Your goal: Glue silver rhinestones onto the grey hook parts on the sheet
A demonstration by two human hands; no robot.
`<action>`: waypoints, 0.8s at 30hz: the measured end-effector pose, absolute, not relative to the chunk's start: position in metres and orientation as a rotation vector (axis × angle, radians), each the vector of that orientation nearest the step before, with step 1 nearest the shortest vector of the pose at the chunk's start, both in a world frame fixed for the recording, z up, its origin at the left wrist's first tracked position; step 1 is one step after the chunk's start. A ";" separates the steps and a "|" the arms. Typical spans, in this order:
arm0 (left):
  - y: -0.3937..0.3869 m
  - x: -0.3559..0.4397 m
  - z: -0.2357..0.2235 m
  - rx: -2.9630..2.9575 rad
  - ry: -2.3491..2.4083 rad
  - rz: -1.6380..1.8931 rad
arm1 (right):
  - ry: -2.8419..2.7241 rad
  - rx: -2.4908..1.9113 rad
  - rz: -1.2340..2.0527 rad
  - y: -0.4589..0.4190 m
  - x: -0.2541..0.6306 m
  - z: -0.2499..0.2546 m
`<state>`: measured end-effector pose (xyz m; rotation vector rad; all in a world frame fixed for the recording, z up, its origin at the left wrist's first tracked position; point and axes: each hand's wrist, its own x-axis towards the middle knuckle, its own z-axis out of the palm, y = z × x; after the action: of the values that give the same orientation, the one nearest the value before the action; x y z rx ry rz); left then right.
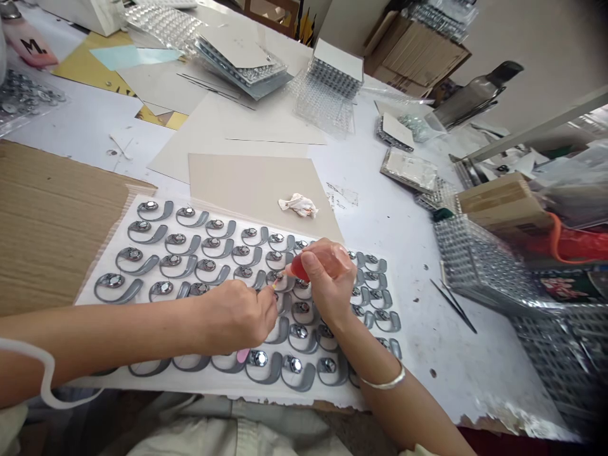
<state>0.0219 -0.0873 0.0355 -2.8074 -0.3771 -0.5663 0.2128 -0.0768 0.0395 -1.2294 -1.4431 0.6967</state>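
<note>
Head view: the red bottle (299, 267) lies in the curled right hand (332, 272), its nozzle meeting, or nearly meeting, the tip of a thin pick (275, 285) above the middle of a white sheet (204, 382). The left hand (247, 316) is closed, thumb and forefinger pinching the pick near its tip; a pink end shows below the fist, though whether it belongs to the pick cannot be told. The bottle appears light and its wall soft enough to yield to a squeeze; its body is the natural hold, the narrow nozzle being best left free. The pick should be light and slim, best taken close to the tip for steadiness. The grey bands (304, 379), set in rows on the sheet, each with a silver button, look smooth and perhaps slippery, and would be taken by the curved strap. The white worktop (399, 234) is spotted and frayed along its near edge; it bears brown cardboard (52, 221) at the left, a beige card (242, 180) with a crumpled tissue (300, 206), dark tweezers (463, 313) and stacked trays (475, 259) at the right. Beyond are a grey flask (468, 101), a carton (413, 54) and a pale wall (546, 38).
</note>
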 end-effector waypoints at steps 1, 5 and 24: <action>-0.087 0.022 0.036 -2.810 -0.376 -0.573 | -1.448 -1.230 0.685 -0.077 0.213 0.039; -0.088 0.021 0.037 -2.810 -0.375 -0.579 | -1.428 -1.233 0.653 -0.077 0.213 0.037; -0.088 0.021 0.036 -2.813 -0.382 -0.520 | -1.532 -1.251 0.530 -0.079 0.216 0.032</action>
<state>0.0212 -0.0876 0.0362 -2.8131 -0.3817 -0.5197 0.2163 -0.0786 0.0316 -1.2505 -1.5319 0.5302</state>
